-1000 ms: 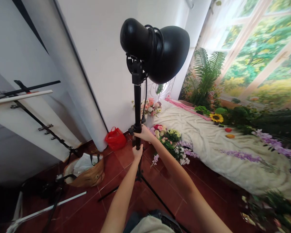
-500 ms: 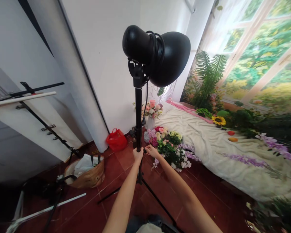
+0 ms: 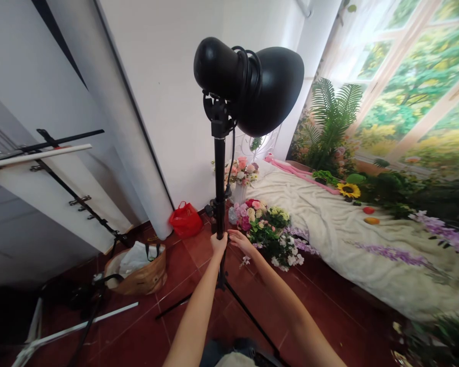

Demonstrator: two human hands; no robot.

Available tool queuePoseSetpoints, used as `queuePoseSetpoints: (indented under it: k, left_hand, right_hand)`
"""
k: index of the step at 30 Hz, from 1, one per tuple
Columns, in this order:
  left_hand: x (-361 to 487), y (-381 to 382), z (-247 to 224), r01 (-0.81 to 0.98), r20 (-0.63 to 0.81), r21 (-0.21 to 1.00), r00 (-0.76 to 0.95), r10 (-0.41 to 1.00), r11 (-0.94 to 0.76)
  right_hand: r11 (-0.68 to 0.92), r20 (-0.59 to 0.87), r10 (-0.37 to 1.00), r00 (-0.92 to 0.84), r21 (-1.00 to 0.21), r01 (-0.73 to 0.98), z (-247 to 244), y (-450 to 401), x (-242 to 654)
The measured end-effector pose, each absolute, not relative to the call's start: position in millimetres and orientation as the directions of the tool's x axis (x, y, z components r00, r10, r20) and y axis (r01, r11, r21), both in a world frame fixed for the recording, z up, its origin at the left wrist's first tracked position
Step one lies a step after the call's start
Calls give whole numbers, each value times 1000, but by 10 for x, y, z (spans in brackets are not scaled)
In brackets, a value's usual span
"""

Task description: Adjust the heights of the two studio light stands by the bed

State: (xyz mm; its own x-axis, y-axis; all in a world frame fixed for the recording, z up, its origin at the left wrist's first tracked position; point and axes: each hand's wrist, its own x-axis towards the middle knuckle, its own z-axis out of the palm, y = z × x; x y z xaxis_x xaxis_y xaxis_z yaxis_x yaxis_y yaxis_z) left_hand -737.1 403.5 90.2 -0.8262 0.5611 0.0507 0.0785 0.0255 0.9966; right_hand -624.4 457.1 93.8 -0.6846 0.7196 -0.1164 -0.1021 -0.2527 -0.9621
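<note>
A black light stand (image 3: pixel 220 168) rises from the floor in front of me, with a large black lamp head (image 3: pixel 271 92) on top and its cable coiled around it. My left hand (image 3: pixel 219 244) is wrapped round the pole below its dark clamp knobs. Just to the right of the pole, my right hand (image 3: pixel 241 241) is at a small dark knob, fingers extended and apart; the knob is partly hidden at the fingertips. The stand's legs spread over the floor below my hands.
Artificial flowers (image 3: pixel 270 229) lie right of the stand, beside a bed with a cream blanket (image 3: pixel 336 239). A red bag (image 3: pixel 185 220) and a woven bag (image 3: pixel 149 275) are on the left. White and black poles stand further left.
The fingers of my right hand have opened out from a pinch at the knob. My left hand keeps its hold on the pole. The view has shifted slightly.
</note>
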Motion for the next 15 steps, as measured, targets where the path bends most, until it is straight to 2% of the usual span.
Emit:
queuePoseSetpoints:
  k: [3,10,15]
  left_hand:
    - [-7382,4043,868,85,58,996,-821,568,22]
    - [-7394,4055,828,81,47,996,-798,601,29]
    - [-7393,4055,847,83,58,996,-808,586,17]
  right_hand:
    - [-298,-116,663,-740,-947,-119,961,4519,-6226]
    - [-407,-137,677,-723,-888,-213,941,4427,-6211]
    - [-321,-149,781,-607,-929,-186,909,4403,-6308]
